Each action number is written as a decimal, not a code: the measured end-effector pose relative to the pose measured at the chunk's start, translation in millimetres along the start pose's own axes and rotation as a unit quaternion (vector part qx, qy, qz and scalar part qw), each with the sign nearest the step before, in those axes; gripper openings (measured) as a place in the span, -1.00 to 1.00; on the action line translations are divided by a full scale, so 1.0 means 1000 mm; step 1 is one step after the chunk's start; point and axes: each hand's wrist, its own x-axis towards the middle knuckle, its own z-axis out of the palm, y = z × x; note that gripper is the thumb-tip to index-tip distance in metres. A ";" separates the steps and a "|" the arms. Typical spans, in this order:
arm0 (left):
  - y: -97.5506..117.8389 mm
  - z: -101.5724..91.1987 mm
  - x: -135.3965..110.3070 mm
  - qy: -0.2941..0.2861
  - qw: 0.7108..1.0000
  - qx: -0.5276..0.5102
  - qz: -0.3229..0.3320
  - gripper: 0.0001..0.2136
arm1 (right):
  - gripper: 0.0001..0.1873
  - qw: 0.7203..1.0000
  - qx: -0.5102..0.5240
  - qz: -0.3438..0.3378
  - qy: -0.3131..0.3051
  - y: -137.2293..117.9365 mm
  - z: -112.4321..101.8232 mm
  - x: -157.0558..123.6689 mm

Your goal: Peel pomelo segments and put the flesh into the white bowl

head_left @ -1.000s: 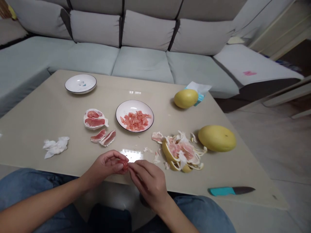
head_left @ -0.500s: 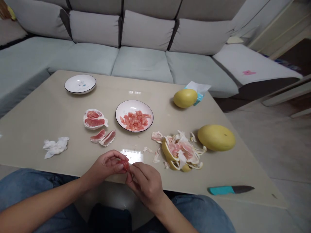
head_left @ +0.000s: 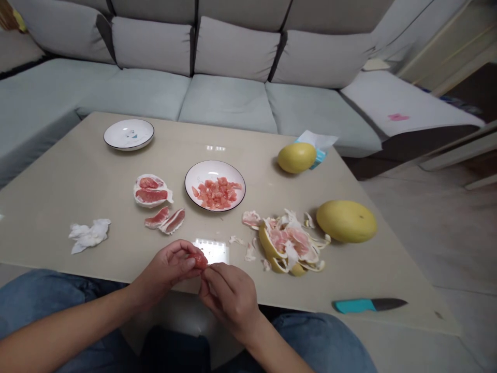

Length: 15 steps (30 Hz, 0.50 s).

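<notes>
A piece of red pomelo flesh [head_left: 199, 260] is pinched between the thumb and fingers of my left hand [head_left: 169, 269], above the table's near edge. My right hand [head_left: 232, 294] is closed in a pinch at the right end of the same piece; what its fingertips grip is too small to make out. Beyond my hands lie two pomelo segments [head_left: 172, 221] and a part-opened peeled pomelo chunk [head_left: 152, 196]. A plate [head_left: 198, 171] with dark rim holds several red flesh pieces [head_left: 219, 194].
To the right is a heap of pomelo peel [head_left: 289, 243]. Two whole pomelos [head_left: 347, 221] stand farther right and back, one beside a tissue pack [head_left: 320, 155]. A teal-handled knife [head_left: 368, 304] lies near the front edge. Crumpled tissue [head_left: 90, 235] and another plate [head_left: 129, 135] are left.
My right hand has shifted slightly left and down at the end of the flesh piece. My left hand keeps its hold in nearly the same place.
</notes>
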 end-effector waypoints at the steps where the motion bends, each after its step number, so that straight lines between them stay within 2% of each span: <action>1: 0.001 0.000 0.000 0.002 1.000 -0.004 -0.008 -0.87 | -0.84 1.000 0.003 0.001 -0.002 0.000 0.000 0.000; 5: 0.002 0.001 -0.001 0.014 0.999 -0.028 -0.031 -0.86 | -0.85 1.000 -0.002 -0.003 0.000 -0.001 -0.001 0.001; 10: 0.000 -0.001 -0.001 0.043 0.996 -0.054 -0.062 -0.67 | -0.84 1.000 -0.004 -0.002 0.004 -0.002 0.002 -0.001; 15: 0.002 -0.005 0.002 0.060 0.995 -0.046 -0.058 -0.69 | -0.85 1.000 0.012 0.009 -0.016 0.000 0.001 -0.003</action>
